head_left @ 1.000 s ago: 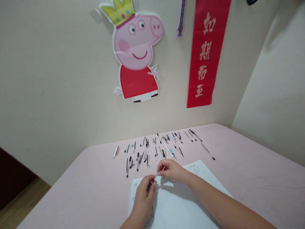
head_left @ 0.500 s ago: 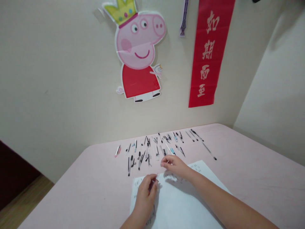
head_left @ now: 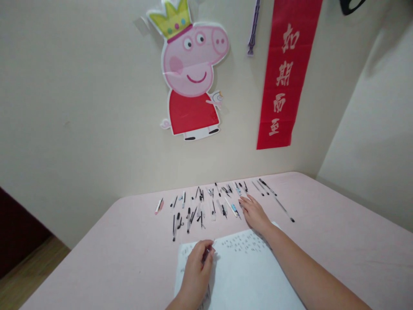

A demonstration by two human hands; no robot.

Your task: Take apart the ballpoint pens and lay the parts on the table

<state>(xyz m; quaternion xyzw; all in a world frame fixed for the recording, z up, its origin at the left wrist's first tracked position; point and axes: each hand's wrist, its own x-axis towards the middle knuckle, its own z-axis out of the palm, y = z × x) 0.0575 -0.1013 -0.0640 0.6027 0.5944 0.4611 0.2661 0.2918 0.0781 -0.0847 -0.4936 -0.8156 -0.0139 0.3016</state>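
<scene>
My left hand (head_left: 200,263) rests over the upper left part of a white paper sheet (head_left: 245,280) with handwriting along its edges. Its fingers are curled into a pinch; what lies between them is too small and covered to name. My right hand (head_left: 254,213) reaches past the sheet's far edge, fingers stretched out and lowered among disassembled pen parts. Beside its fingertips is a blue and white pen part (head_left: 234,208). Black and clear pen parts (head_left: 223,209) lie further left. The hand covers some of the pieces.
The pink tabletop (head_left: 106,258) meets the wall behind. Several pen parts lie in rough rows, with a long clear pen tube (head_left: 284,209) at the right and a pink and white piece (head_left: 158,206) at the left. A pig cutout (head_left: 193,114) and red banner (head_left: 284,86) hang above.
My right hand has moved away from my left, forward and to the right, and its pinched fingers have spread over the pen parts. The left hand stays nearly in place.
</scene>
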